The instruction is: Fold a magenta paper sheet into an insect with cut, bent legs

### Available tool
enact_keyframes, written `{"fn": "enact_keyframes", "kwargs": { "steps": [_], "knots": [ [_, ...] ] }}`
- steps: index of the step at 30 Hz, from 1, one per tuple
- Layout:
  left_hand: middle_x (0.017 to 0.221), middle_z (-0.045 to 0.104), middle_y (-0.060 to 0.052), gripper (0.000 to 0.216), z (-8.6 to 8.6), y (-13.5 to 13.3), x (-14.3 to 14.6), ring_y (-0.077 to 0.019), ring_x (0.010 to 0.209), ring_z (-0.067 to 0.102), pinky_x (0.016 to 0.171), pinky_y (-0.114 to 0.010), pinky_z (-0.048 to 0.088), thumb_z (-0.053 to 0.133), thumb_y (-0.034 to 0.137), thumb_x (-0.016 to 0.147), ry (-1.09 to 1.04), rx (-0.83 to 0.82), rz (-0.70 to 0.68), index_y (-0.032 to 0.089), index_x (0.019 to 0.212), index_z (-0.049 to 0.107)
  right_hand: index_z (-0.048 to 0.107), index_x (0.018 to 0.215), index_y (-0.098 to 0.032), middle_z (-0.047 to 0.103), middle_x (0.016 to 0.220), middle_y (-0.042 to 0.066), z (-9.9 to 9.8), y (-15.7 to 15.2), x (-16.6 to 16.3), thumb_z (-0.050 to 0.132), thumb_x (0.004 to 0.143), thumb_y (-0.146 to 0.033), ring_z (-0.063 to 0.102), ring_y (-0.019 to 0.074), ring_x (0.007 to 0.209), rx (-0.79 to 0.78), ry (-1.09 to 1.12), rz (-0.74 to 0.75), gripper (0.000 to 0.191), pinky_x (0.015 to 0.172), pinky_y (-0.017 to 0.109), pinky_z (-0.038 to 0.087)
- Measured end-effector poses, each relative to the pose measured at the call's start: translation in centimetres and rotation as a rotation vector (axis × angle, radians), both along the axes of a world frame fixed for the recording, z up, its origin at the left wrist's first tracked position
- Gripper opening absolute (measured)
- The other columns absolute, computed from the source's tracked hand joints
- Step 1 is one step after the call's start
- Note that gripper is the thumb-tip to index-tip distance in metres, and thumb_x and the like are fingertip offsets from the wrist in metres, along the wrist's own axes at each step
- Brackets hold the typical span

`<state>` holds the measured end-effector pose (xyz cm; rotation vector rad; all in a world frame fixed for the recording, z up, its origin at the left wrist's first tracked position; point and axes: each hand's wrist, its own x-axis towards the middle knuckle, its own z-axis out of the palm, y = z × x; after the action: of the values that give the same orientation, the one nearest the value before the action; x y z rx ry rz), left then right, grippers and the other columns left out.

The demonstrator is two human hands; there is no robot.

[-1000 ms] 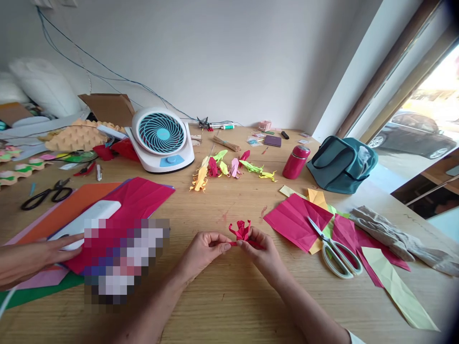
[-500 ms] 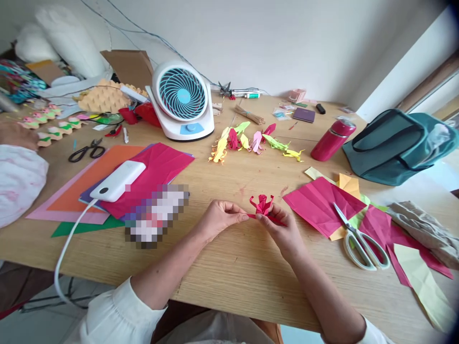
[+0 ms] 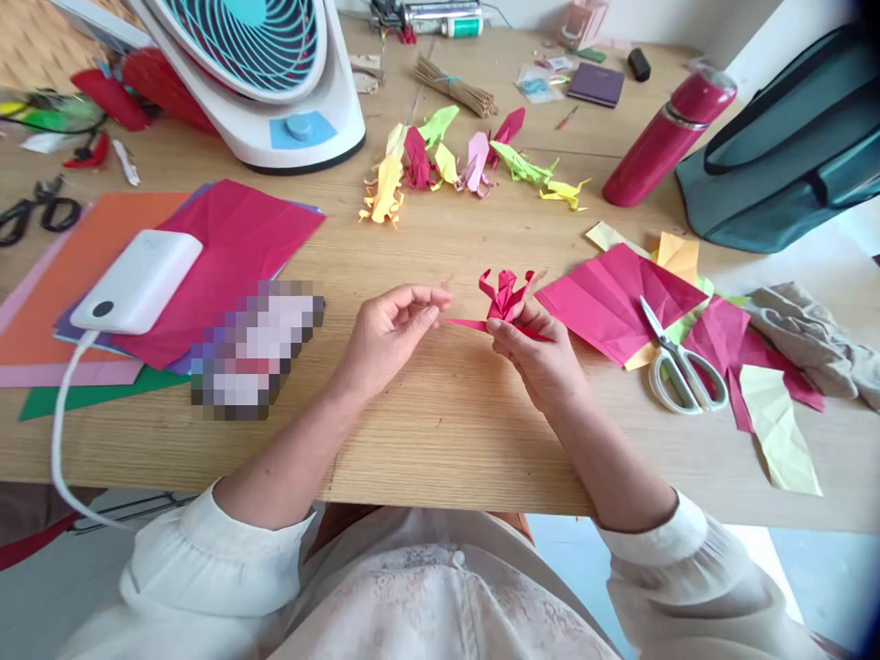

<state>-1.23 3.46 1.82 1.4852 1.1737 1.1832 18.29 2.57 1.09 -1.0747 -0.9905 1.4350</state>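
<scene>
A small folded red paper figure (image 3: 505, 295) is held just above the wooden table (image 3: 440, 422). My right hand (image 3: 540, 353) is closed on it, pinching its lower part. My left hand (image 3: 391, 332) sits just left of the figure with its fingers curled and parted; its fingertips are a little way off the figure's pointed left tip and nothing is in them. Both of my sleeves are white.
Several finished paper figures (image 3: 454, 160) lie in a row behind. Red paper sheets (image 3: 615, 298) and white-handled scissors (image 3: 677, 362) lie to the right. A white power bank (image 3: 137, 280) rests on coloured sheets at left. A desk fan (image 3: 254, 73), a red flask (image 3: 666, 137) and a teal bag (image 3: 790, 147) stand at the back.
The view has tilted down and closer. My left hand has let go of the figure's left tip and opened slightly. The other person's hand at far left is out of view.
</scene>
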Motion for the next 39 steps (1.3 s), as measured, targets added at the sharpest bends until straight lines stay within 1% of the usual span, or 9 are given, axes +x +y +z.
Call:
{"fn": "enact_keyframes", "kwargs": {
  "steps": [3, 7, 12, 18, 21, 25, 30, 35, 39],
  "knots": [
    [0.105, 0.072, -0.007, 0.021, 0.4, -0.5, 0.2, -0.0192, 0.096, 0.064, 0.086, -0.034, 0.051, 0.054, 0.023, 0.093, 0.288, 0.348, 0.063, 0.019, 0.104, 0.072, 0.057, 0.069, -0.021, 0.05, 0.061, -0.006, 0.1, -0.1, 0.1, 0.086, 0.068, -0.039, 0.038, 0.0075, 0.055, -0.02, -0.007, 0.019, 0.034, 0.054, 0.025, 0.032],
    [0.113, 0.068, -0.007, 0.022, 0.1, -1.0, 0.5, -0.0238, 0.105, 0.06, 0.097, -0.043, 0.046, 0.058, 0.023, 0.091, 0.627, 0.694, 0.025, 0.023, 0.111, 0.07, 0.059, 0.072, -0.021, 0.052, 0.062, -0.006, 0.0, 0.0, 0.1, 0.086, 0.067, -0.042, 0.041, 0.0071, 0.055, -0.093, -0.011, 0.055, 0.035, 0.052, 0.024, 0.031],
    [0.107, 0.071, -0.003, 0.015, -0.5, -1.3, 0.3, -0.0226, 0.104, 0.058, 0.093, -0.04, 0.042, 0.061, 0.025, 0.094, 0.798, 0.852, 0.047, 0.028, 0.105, 0.071, 0.061, 0.071, -0.02, 0.053, 0.061, -0.006, 0.0, -0.2, -0.3, 0.089, 0.062, -0.047, 0.045, 0.0068, 0.055, -0.13, 0.03, 0.105, 0.04, 0.052, 0.022, 0.034],
    [0.101, 0.073, -0.003, 0.012, -0.3, -1.4, 0.1, -0.0221, 0.1, 0.058, 0.092, -0.042, 0.039, 0.061, 0.027, 0.095, 0.863, 0.872, 0.034, 0.028, 0.097, 0.073, 0.061, 0.073, -0.02, 0.054, 0.064, -0.006, 0.0, -0.3, -0.5, 0.088, 0.064, -0.048, 0.046, 0.0073, 0.057, -0.115, 0.039, 0.146, 0.039, 0.056, 0.023, 0.037],
    [0.101, 0.073, -0.004, 0.011, -0.1, -1.3, 0.4, -0.0227, 0.097, 0.06, 0.091, -0.041, 0.043, 0.064, 0.031, 0.093, 0.794, 0.81, 0.051, 0.026, 0.099, 0.072, 0.061, 0.072, -0.02, 0.055, 0.065, -0.005, 0.1, -0.2, -0.5, 0.087, 0.066, -0.046, 0.045, 0.0077, 0.058, -0.048, 0.022, 0.107, 0.038, 0.058, 0.024, 0.039],
    [0.106, 0.071, -0.007, 0.017, 0.1, -1.4, 0.8, -0.0226, 0.104, 0.062, 0.096, -0.04, 0.047, 0.063, 0.034, 0.093, 0.55, 0.649, 0.093, 0.021, 0.104, 0.068, 0.059, 0.072, -0.022, 0.058, 0.069, -0.004, 0.0, -0.3, -0.7, 0.087, 0.068, -0.046, 0.048, 0.0098, 0.063, 0.094, -0.035, 0.045, 0.037, 0.062, 0.025, 0.043],
    [0.11, 0.071, -0.008, 0.028, -0.3, -1.2, 0.7, -0.0204, 0.105, 0.064, 0.094, -0.035, 0.049, 0.049, 0.04, 0.101, 0.135, 0.3, 0.07, 0.019, 0.112, 0.066, 0.059, 0.075, -0.022, 0.059, 0.073, -0.003, 0.0, -0.4, -0.7, 0.085, 0.073, -0.042, 0.051, 0.0113, 0.069, 0.248, -0.089, 0.029, 0.032, 0.065, 0.027, 0.046],
    [0.097, 0.073, -0.006, 0.034, -1.3, -0.2, 0.4, -0.0165, 0.088, 0.066, 0.083, -0.03, 0.051, 0.054, 0.048, 0.098, -0.194, -0.075, -0.112, 0.018, 0.096, 0.071, 0.063, 0.075, -0.023, 0.063, 0.076, -0.002, 0.4, -0.3, -0.3, 0.089, 0.067, -0.043, 0.056, 0.0124, 0.071, 0.189, -0.045, 0.098, 0.034, 0.068, 0.029, 0.049],
    [0.086, 0.071, -0.001, 0.028, -1.4, 0.1, 0.3, -0.0128, 0.082, 0.064, 0.079, -0.026, 0.048, 0.07, 0.046, 0.088, -0.303, -0.229, -0.201, 0.018, 0.09, 0.071, 0.067, 0.078, -0.022, 0.065, 0.075, -0.002, 0.3, 0.0, -0.3, 0.088, 0.067, -0.043, 0.059, 0.0122, 0.071, 0.128, -0.03, 0.209, 0.031, 0.071, 0.029, 0.051]
  ]
}}
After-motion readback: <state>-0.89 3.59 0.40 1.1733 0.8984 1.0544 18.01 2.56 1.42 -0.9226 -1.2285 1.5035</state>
